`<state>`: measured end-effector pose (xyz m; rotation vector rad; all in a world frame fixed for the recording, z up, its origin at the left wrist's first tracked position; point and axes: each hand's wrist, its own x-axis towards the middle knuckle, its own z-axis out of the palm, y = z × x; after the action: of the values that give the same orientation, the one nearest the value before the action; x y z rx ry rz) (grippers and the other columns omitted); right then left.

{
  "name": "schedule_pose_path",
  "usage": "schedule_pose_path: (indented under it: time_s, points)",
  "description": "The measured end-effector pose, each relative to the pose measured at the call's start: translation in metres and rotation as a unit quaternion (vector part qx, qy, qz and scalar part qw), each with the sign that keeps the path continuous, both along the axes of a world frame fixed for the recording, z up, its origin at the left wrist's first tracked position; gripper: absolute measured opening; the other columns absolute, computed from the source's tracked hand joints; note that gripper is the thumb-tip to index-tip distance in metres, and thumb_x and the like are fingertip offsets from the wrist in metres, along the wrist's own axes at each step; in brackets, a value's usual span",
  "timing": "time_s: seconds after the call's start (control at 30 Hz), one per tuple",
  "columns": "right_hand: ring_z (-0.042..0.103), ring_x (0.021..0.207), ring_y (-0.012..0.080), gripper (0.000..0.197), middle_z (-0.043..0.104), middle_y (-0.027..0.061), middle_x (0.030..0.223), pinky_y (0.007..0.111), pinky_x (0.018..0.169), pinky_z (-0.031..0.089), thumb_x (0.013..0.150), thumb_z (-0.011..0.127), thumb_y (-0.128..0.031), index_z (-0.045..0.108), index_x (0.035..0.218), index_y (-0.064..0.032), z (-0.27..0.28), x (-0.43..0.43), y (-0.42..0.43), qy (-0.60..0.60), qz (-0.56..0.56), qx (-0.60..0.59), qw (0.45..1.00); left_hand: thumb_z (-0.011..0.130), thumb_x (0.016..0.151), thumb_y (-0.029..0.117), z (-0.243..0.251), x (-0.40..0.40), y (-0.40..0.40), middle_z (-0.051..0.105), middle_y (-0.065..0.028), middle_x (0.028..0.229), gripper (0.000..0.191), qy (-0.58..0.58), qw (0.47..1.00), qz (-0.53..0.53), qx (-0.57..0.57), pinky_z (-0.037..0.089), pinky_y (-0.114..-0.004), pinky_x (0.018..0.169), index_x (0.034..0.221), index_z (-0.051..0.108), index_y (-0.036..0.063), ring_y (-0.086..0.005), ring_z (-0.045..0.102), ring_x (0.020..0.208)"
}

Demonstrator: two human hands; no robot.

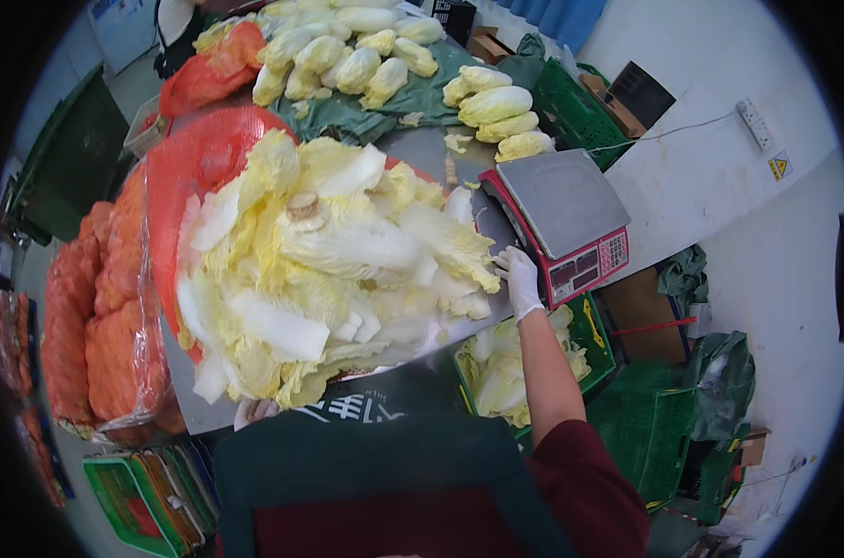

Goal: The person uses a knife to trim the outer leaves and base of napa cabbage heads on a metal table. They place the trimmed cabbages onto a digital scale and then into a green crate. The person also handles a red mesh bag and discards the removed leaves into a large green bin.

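A large heap of napa cabbage leaves (275, 328) with a napa cabbage (352, 244) on top lies before me on a metal table (192, 390), partly over a red mesh sack (206, 146). My right hand (519, 275), in a white glove, rests between the heap's right edge and a red digital scale (565, 202); whether it holds anything cannot be told. My left hand (255, 411), also gloved, shows only in part at the heap's near edge, its fingers mostly hidden. The scale's plate is bare. A wooden handle (450, 172) lies beyond the heap.
Whole napa cabbages (359, 70) lie on green cloth (422, 104) at the far side. Filled red mesh sacks (126, 335) stand at left. A green crate of leaves (593, 356) sits below the table's right edge. Another person (178, 28) is partly visible at top left.
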<state>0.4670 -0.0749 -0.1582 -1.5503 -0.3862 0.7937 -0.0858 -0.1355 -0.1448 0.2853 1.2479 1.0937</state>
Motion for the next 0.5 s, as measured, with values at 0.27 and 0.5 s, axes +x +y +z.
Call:
schedule_pose_path:
  time_s: [0.27, 0.5]
  points:
    - [0.055, 0.076, 0.0149, 0.042, 0.058, 0.0039, 0.083, 0.028, 0.069, 0.045, 0.092, 0.045, -0.043, 0.059, 0.099, -0.0035, -0.042, -0.027, 0.098, 0.282, 0.145, 0.092, 0.944, 0.052, 0.089, 0.034, 0.019, 0.003, 0.032, 0.059, -0.0092, 0.112, 0.039, 0.007, 0.997, -0.058, -0.048, 0.049, -0.029, 0.063, 0.117, 0.050, 0.0074, -0.0195, 0.060, 0.084]
    - [0.048, 0.062, 0.0094, 0.034, 0.056, 0.0010, 0.070, 0.028, 0.058, 0.041, 0.088, 0.056, -0.036, 0.061, 0.082, -0.0028, 0.023, -0.076, 0.105, -0.149, 0.147, 0.024, 0.978, 0.049, 0.089, 0.033, 0.028, 0.009, 0.009, 0.051, -0.0097, 0.125, 0.047, 0.031, 0.999, -0.026, -0.032, 0.047, -0.037, 0.084, 0.129, 0.043, 0.0098, -0.0255, 0.056, 0.102]
